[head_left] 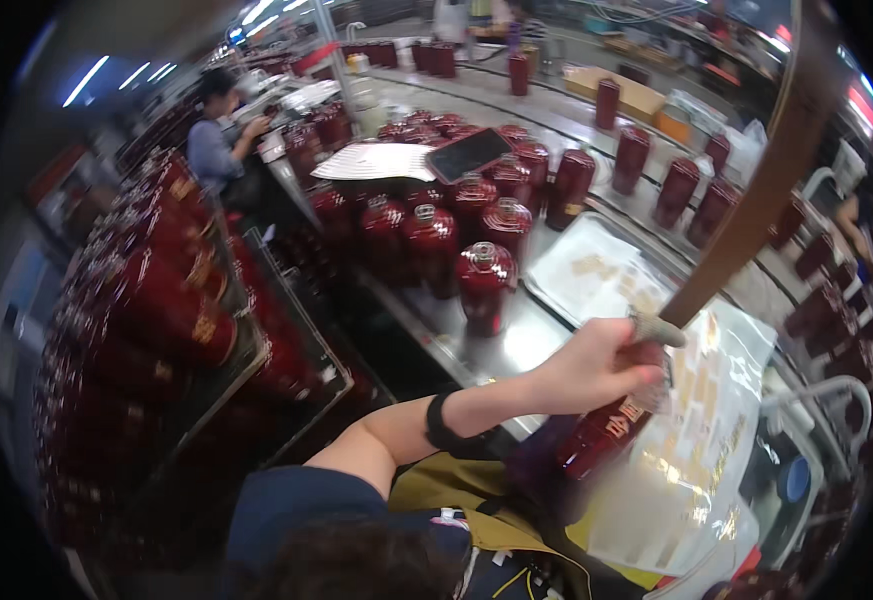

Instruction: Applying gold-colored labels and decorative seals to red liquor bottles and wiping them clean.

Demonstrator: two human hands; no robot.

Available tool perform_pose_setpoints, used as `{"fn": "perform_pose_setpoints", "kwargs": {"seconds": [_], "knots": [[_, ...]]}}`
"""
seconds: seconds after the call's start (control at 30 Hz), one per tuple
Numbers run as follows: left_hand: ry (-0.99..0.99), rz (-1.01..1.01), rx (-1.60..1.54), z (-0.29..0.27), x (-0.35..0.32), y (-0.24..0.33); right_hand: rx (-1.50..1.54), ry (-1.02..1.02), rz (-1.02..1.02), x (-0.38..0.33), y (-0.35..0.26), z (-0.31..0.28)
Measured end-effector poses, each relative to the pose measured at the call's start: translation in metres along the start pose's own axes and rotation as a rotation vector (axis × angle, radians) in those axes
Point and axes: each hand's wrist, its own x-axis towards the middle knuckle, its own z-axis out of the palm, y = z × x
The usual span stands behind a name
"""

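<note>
While the arm with a black wristband (443, 424) reaches across from the lower left, its hand (596, 365) is closed around the neck of a dark red bottle (601, 435), which lies tilted with its base toward the person's lap and its top up under the fingers; which of the two hands this is cannot be told for sure, though it looks like the left hand, and the other hand is not in view. A long brown strip (756, 200) runs from the bottle's top up to the upper right. Just beside the bottle lies a clear plastic sheet (696, 450) of pale labels. On the steel desk (516, 345) a lone red bottle (483, 285) stands upright before a cluster of others, near a white tray (596, 270). Another person (218, 150) sits well apart at the upper left.
</note>
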Motion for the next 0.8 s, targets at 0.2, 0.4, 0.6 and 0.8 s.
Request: {"fn": "perform_pose_setpoints", "kwargs": {"seconds": [0.2,0.4,0.6,0.8], "knots": [[0.049,0.001,-0.046,0.001,-0.009,0.006,-0.061,-0.005,0.012,0.016,-0.015,-0.028],[0.08,0.052,-0.06,0.0,-0.011,0.006,-0.025,0.039,0.068,0.012,-0.032,-0.02],[0.088,0.049,0.011,0.002,-0.014,0.009,0.039,0.099,0.141,-0.002,-0.049,0.001],[0.093,0.057,-0.008,0.003,-0.015,0.009,0.108,0.163,0.209,-0.016,-0.07,0.019]]}}
